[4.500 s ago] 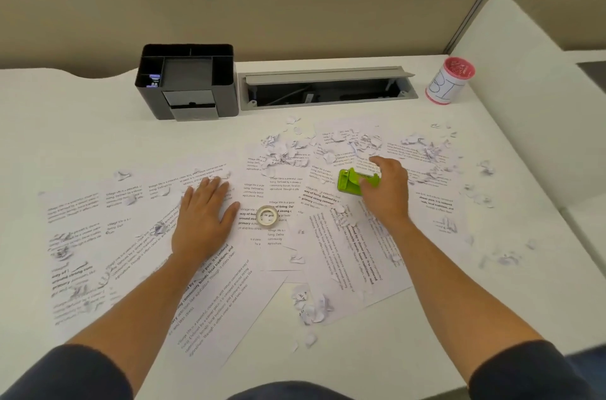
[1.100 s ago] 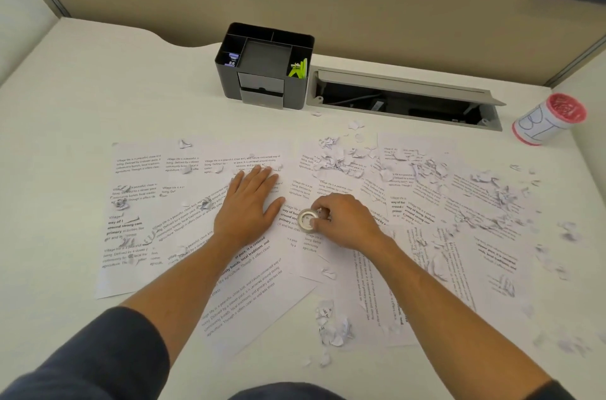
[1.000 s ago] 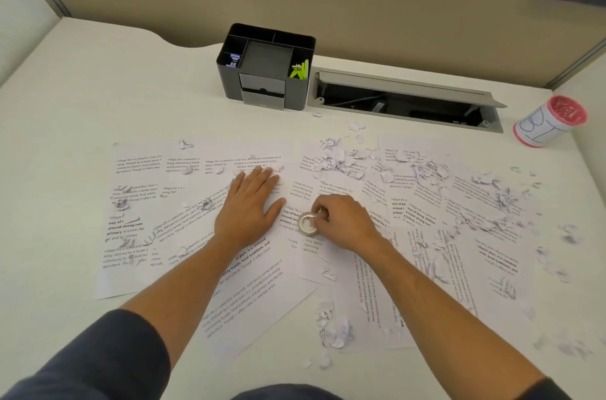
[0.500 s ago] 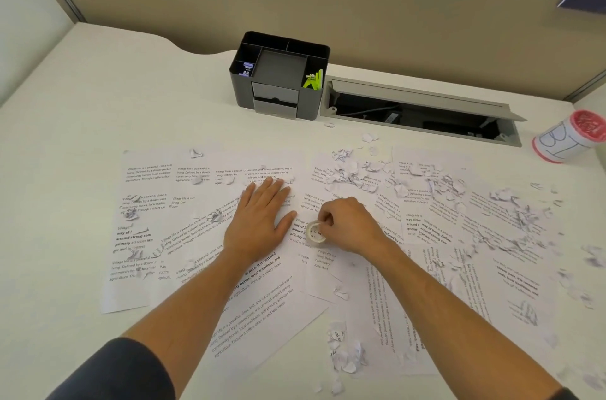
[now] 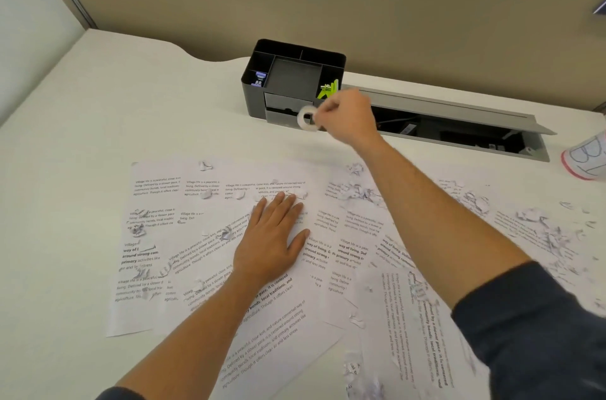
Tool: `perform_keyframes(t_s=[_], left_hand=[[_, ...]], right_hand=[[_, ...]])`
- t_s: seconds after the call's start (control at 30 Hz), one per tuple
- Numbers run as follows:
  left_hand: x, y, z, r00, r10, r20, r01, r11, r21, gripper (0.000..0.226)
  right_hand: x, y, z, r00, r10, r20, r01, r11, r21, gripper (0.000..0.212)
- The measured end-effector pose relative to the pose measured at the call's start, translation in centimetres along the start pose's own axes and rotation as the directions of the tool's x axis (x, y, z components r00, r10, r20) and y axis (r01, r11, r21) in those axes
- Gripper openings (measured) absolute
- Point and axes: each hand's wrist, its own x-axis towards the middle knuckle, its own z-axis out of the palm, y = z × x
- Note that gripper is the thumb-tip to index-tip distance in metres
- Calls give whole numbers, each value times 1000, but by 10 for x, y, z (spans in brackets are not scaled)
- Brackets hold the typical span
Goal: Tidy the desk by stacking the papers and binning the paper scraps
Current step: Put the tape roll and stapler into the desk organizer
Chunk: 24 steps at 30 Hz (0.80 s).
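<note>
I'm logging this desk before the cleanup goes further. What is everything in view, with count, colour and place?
printed sheets: many, overlapping, white with black text, spread across the near desk.
paper scraps: many, white, scattered on the sheets, thickest at right.
tape roll: one, whitish, held in front of the organiser.
organiser: one, dark grey, at the back of the desk.
green item: one, in the organiser's right compartment.
cable tray: one, grey, lid open, right of the organiser.
cup: one, white with red rim, lying at far right.
left hand: flat on the sheets.
right hand: pinches the tape roll.
</note>
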Motion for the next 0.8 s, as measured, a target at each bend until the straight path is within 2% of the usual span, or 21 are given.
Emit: perform_keyframes(t_s=[0.13, 0.3, 0.47, 0.73, 0.8], left_hand=[[-1, 0, 0, 1000, -4, 0, 4, 1000, -3, 63], [1, 0, 0, 1000, -3, 0, 3, 1000, -7, 62], [2, -1, 1, 1000, -2, 4, 2, 1000, -5, 62], [1, -3, 2, 1000, 14, -9, -14, 1000, 3, 60], [0, -3, 2, 1000, 14, -6, -14, 1000, 8, 60]], right_hand=[[53, -23, 3, 996, 25, -90, -28, 999, -27, 8], [87, -34, 17, 991, 64, -116, -81, 986, -148, 16], [92, -34, 33, 994, 20, -109, -48, 965, -259, 22], [49, -27, 29, 952, -162, -259, 121, 979, -166, 20], [21, -15, 31, 951, -178, -254, 149, 981, -128, 18]])
